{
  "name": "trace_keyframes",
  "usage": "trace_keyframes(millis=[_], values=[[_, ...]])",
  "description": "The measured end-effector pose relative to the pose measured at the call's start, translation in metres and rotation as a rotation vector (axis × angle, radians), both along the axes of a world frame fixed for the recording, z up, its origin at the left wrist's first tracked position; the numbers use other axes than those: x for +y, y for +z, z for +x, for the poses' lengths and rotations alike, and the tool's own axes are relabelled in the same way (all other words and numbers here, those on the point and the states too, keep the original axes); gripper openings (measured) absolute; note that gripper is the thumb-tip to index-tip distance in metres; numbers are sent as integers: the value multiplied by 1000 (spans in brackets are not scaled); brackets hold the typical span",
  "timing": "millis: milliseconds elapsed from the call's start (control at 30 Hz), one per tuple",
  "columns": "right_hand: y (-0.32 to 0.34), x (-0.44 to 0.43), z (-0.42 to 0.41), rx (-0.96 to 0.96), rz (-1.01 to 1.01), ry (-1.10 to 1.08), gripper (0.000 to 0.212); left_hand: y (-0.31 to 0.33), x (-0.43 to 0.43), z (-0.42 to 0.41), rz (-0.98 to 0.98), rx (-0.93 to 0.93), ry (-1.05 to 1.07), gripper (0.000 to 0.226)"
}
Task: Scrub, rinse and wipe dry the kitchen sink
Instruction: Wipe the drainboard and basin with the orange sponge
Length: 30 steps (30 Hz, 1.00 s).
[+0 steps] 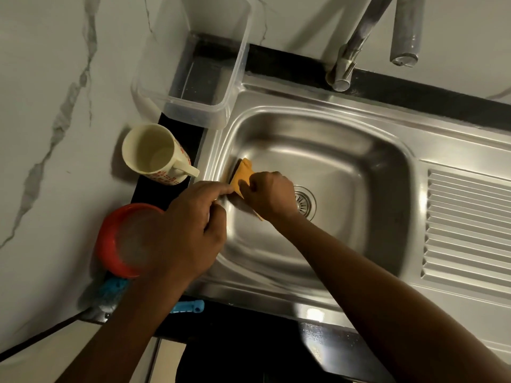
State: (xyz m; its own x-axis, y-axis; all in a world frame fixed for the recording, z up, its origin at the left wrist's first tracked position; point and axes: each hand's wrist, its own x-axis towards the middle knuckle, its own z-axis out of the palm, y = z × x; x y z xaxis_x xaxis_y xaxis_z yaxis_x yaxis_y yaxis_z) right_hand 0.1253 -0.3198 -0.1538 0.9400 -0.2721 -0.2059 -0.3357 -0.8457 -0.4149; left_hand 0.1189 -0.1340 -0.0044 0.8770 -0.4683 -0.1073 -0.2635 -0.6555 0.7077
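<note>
Head view: right hand clenches a flat orange scrubbing pad against the left wall of the stainless steel sink basin, the pad's long axis running along that wall beyond the knuckles. Left hand, fingers curled, touches the pad's near edge at the rim; I cannot tell if it pinches. Open floor lies rightward past the round metal drain; 1 cream patterned mug stands just outside the rim.
</note>
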Motion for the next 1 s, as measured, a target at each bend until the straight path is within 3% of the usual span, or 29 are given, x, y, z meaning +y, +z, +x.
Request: trace_keyframes(millis=[67,100,167,233,400,567,667,767,867,933,1000], values=[[-2,-5,6,-184,-26,141,25,-1,2,1,17,-1,-17,34],[-11,-10,10,-151,-37,244,31,-1,2,2,21,-5,-21,33],[-40,-18,13,15,-109,453,62,-1,0,2,27,-23,-21,33],[-67,-20,8,89,-133,540,71,0,-1,3,21,-32,-17,32],[-91,0,-27,162,-34,604,72,-2,-2,-2,46,-46,-33,30],[-90,-15,-82,358,-96,1202,75,-11,-4,-3,18,25,-15,31],[-89,-37,-77,266,-60,1360,65,-11,-5,-5,23,54,-26,32],[-89,-57,-55,150,-106,1443,67,-14,-6,-7,28,43,-40,36],[-100,-60,-43,44,-274,1443,61,-20,-7,-8,20,46,-39,37],[-107,-64,-32,82,-420,1221,62,-23,-7,-10,6,52,-37,37],[-106,-73,-12,101,-426,870,69,-26,-8,-11,12,57,-39,38]])
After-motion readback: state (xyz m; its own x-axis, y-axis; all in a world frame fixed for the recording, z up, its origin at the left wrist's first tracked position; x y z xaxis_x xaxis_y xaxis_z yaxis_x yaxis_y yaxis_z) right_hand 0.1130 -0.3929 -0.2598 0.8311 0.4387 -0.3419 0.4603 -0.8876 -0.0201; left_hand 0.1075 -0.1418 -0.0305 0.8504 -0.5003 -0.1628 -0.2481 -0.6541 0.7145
